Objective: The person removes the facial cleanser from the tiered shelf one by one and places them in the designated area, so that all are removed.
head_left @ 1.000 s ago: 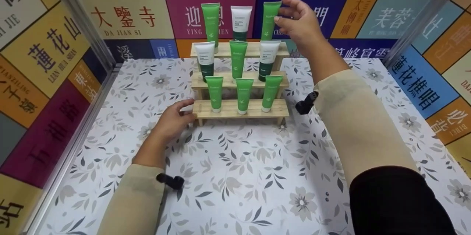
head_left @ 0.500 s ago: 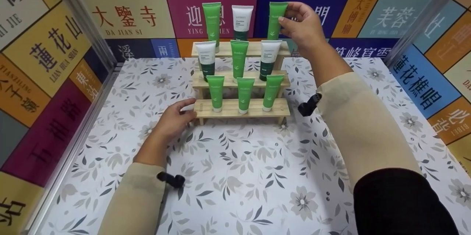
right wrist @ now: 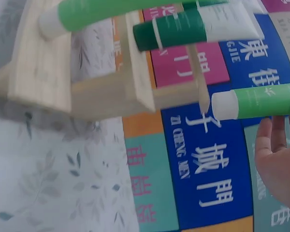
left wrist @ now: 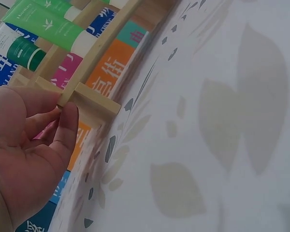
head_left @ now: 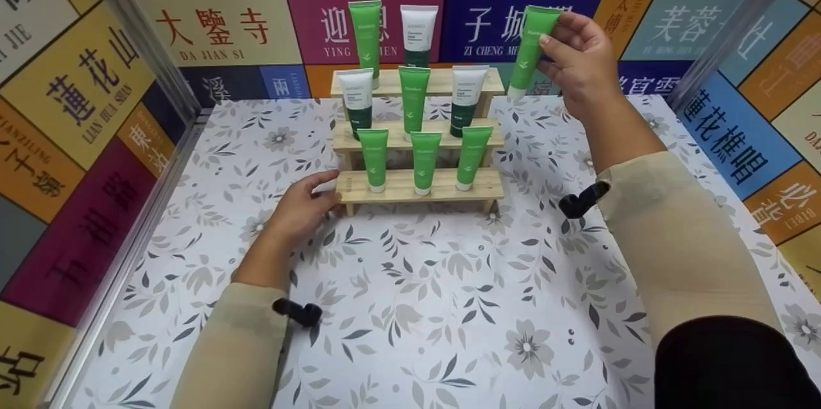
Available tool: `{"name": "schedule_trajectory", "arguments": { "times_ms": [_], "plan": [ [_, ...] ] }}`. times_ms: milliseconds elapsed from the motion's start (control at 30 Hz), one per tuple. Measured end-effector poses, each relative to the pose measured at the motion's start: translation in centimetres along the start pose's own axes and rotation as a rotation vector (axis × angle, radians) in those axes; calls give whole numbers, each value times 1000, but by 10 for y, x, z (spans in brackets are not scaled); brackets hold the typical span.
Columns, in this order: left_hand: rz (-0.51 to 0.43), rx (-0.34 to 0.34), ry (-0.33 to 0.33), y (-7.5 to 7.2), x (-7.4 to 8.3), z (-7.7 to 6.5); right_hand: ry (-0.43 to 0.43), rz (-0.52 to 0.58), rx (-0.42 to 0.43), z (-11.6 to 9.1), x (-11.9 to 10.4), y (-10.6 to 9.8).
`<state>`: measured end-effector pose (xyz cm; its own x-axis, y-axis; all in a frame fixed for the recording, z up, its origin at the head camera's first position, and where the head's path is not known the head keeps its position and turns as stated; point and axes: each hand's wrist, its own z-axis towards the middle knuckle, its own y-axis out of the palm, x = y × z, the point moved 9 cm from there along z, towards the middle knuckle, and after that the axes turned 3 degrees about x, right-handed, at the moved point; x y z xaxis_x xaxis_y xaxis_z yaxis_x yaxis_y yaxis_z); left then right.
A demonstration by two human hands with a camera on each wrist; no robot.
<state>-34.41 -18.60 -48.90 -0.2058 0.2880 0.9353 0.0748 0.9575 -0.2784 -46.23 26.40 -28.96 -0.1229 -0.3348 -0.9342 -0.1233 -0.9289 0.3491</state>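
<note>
Held tube [head_left: 530, 53] (green, white cap) is in the air just R of the wooden stand [head_left: 401, 186], by its top step; tilted, cap end low & twd stand, looks apart from it. R hand [head_left: 584, 63] fingers clamped on it, thumb on front face. L hand [head_left: 301, 207] fingers pinching L end of stand's btm step, prob steadying it.

Stand as seen by head cam:
- top step: L green tube [head_left: 365, 37], ctr white tube [head_left: 419, 34]
- mid step: L white tube [head_left: 356, 98], ctr green tube [head_left: 414, 101], R white tube [head_left: 468, 101]
- btm step: 3 green, i.e. btm L tube [head_left: 376, 159], btm ctr tube [head_left: 425, 162], btm R tube [head_left: 474, 156]

So 8 on stand, 1 in hand. Top step has 2 vs 3 on the others; IMO the held tube is the only one outstanding. Can't tell from this instant if it's going on or coming off.

Around: desk [head_left: 359, 364] w/ leaf-print cover under stand, printed panels [head_left: 211, 27] behind it, metal post [head_left: 140, 31] well L of it.

In the way: mid-step R white tube sits in front of stand's top R end, nearest obstacle to the low cap. Btm R tube leans R, maybe easy to knock.
</note>
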Motion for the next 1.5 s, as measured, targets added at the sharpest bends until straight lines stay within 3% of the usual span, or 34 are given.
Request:
{"name": "schedule_trajectory", "arguments": {
  "times_ms": [167, 333, 667, 867, 1167, 1500],
  "plan": [
    [-8, -5, -10, 1, -1, 1, 29, 71, 37, -1, 13, -27],
    [2, -10, -18, -1, -2, 1, 76, 119, 61, -2, 41, -51],
    [-1, -20, -22, -4, -2, 0, 188, 47, 103, -2, 112, -96],
    [-12, -22, -16, -2, -2, -1, 248, 5, 137, 3, 141, -109],
    [-49, -31, 23, -1, 0, 1, 358, -30, 162, 2, 160, -114],
    [-55, -32, 8, -1, -1, -1, 423, -232, 162, 0, 170, -115]
  ]
}}
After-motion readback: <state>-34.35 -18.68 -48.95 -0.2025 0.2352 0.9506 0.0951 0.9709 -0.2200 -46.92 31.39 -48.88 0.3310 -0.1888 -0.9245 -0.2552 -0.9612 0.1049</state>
